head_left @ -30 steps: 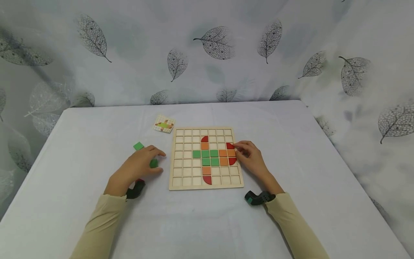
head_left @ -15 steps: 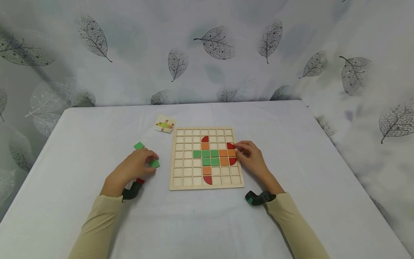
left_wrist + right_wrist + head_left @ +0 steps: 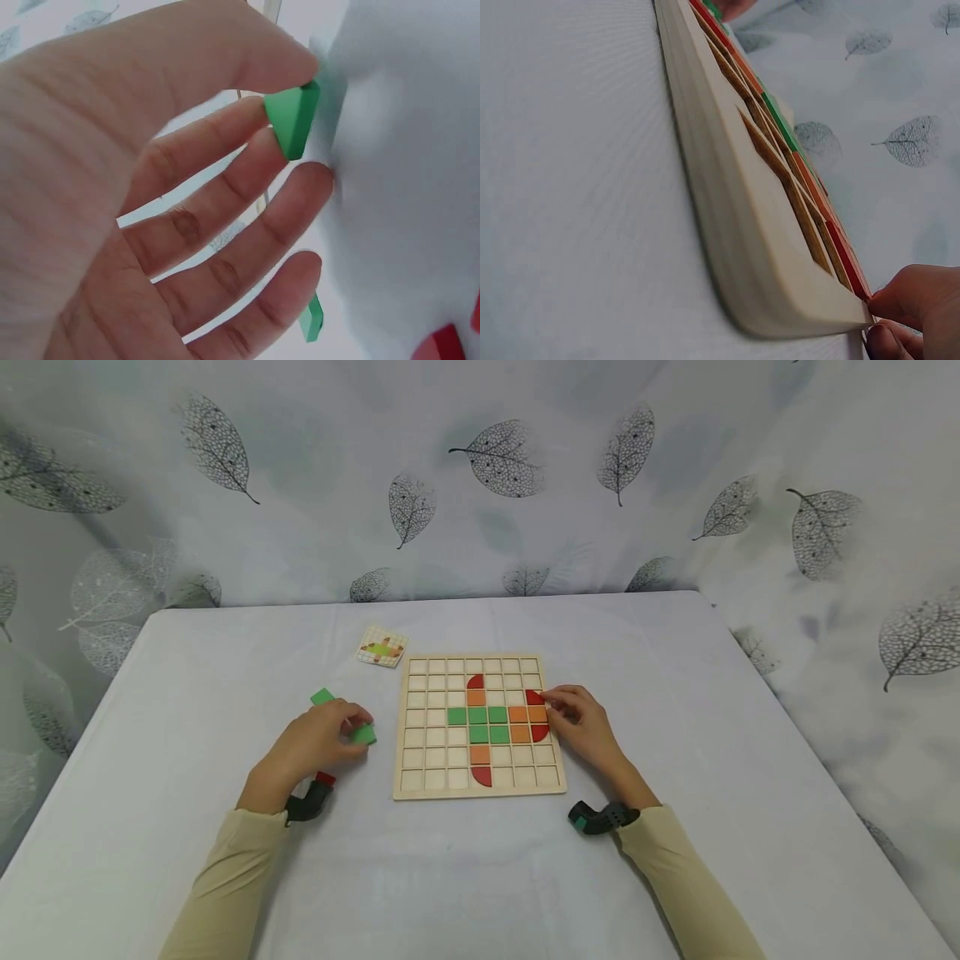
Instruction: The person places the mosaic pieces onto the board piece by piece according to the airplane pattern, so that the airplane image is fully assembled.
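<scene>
My left hand point(image 3: 318, 739) pinches a green tile point(image 3: 363, 734) between thumb and fingertips, left of the wooden grid board point(image 3: 435, 783). Up close in the left wrist view, the green tile point(image 3: 289, 120) sits tilted under the thumb tip, the lower fingers spread apart. Behind the hand lies a second green tile point(image 3: 322, 696). My right hand point(image 3: 585, 727) grips the board's right edge, its thumb and fingertips right at the rim point(image 3: 840, 311) in the right wrist view. Green tiles point(image 3: 477, 716), orange tiles point(image 3: 518, 716) and red quarter-round pieces point(image 3: 482, 776) fill some cells.
A small pattern card point(image 3: 381, 647) with a coloured figure lies behind the board's left corner. Red pieces point(image 3: 441, 346) show on the white cloth in the left wrist view. A leaf-print curtain point(image 3: 517, 477) hangs behind the table point(image 3: 480, 877).
My left hand's spread fingers drew back left and pinched the green tile, which then shifted slightly right with them. The right hand has stayed at the board's edge.
</scene>
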Demonstrator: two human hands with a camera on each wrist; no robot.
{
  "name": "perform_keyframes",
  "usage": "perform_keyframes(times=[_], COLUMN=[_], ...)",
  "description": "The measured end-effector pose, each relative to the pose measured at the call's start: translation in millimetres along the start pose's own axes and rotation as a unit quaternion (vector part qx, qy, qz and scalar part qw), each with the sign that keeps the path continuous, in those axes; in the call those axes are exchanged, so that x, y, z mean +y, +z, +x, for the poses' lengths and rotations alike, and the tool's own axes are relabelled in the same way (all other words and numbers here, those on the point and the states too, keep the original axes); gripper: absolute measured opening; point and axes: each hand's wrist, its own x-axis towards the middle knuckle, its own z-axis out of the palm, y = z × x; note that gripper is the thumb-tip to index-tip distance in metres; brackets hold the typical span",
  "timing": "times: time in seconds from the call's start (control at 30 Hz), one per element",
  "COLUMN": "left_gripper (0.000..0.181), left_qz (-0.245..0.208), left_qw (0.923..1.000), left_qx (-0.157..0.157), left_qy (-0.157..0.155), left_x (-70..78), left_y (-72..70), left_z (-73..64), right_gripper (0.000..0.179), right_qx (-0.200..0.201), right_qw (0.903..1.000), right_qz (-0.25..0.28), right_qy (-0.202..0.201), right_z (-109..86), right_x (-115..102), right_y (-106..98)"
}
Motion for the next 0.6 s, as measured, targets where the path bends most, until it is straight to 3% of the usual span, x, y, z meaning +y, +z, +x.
perform_keyframes(times=[0.2,0.6], left_gripper=[0.032,0.031], left_qz=[-0.025,-0.021], left_qw=[0.9994,0.9955], left_qx=[0.003,0.022], left_qy=[0.023,0.090], left_x=[6.2,22.1], left_y=[1.0,6.3], left_z=[5.5,15.6], right_gripper=[0.027,0.027], right_qx=[-0.001,-0.003], right_qw=[1.0000,0.9998], right_qz=[-0.003,-0.012], right_qy=[0.004,0.015], right_z=[-0.2,-0.5], right_x=[-1,-3], right_y=[0,0])
